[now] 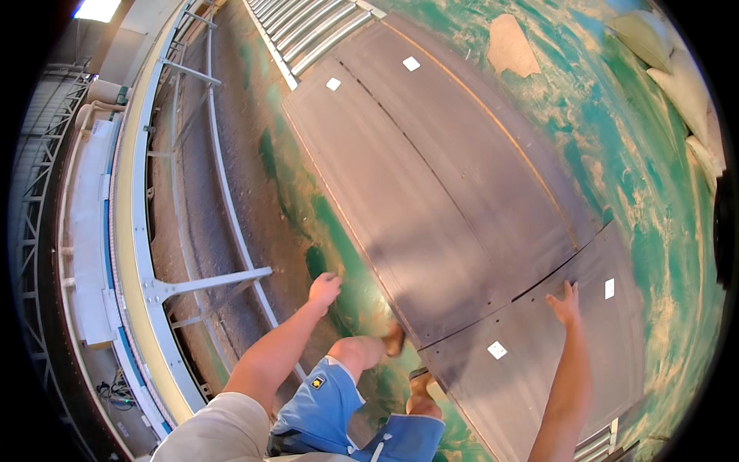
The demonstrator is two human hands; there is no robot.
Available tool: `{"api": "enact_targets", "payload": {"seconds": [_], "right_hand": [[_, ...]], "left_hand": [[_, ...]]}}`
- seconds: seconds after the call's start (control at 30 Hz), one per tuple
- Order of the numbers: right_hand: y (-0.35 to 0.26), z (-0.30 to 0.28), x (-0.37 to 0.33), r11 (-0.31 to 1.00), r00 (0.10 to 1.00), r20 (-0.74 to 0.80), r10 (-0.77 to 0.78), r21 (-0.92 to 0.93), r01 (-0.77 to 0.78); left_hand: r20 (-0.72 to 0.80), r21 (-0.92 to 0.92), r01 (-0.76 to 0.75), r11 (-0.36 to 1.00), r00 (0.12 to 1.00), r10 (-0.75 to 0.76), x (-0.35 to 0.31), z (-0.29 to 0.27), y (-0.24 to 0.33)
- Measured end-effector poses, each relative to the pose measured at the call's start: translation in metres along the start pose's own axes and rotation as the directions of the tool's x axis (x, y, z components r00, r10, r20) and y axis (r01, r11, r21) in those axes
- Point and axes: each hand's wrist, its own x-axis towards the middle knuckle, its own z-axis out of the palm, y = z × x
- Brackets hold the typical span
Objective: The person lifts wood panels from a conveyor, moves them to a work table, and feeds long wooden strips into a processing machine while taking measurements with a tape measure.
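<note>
My right hand (pixel 566 304) is over the near dark grey-brown panel (pixel 554 354), close to the seam with the far panel (pixel 431 192). Its thumb and fingers are apart and nothing is in it; whether it touches the surface I cannot tell. A narrow dark gap shows along part of the seam. My left hand (pixel 326 291) hangs over the floor, left of the far panel's edge, its fingers loosely curled with nothing visible in them. Small white labels (pixel 496 350) lie on both panels, and a thin dark line runs lengthwise down the far one.
Metal conveyor rollers (pixel 315 31) extend beyond the far panel's end. Along the left stands a long metal-framed table (pixel 150 292) with a brace reaching toward me. The green floor (pixel 339 231) is dusty; pale sacks (pixel 685 92) lie at the far right.
</note>
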Motion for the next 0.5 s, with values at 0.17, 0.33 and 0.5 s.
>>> {"api": "enact_targets", "payload": {"seconds": [0.17, 0.33, 0.5], "right_hand": [[-0.092, -0.041, 0.061, 0.989, 0.978, -0.204, 0.044, 0.147, -0.013], [-0.238, -0.086, 0.203, 0.964, 0.842, -0.477, -0.254, -0.056, 0.259], [-0.362, -0.099, 0.320, 0.967, 0.827, -0.508, -0.240, -0.051, 0.249]], "left_hand": [[0.178, -0.157, 0.180, 0.971, 0.972, -0.151, 0.075, -0.010, 0.047], [0.147, -0.461, 0.224, 0.859, 0.974, -0.175, 0.180, 0.034, 0.076], [0.170, -0.592, 0.256, 0.764, 0.966, -0.192, 0.235, 0.043, 0.110]]}}
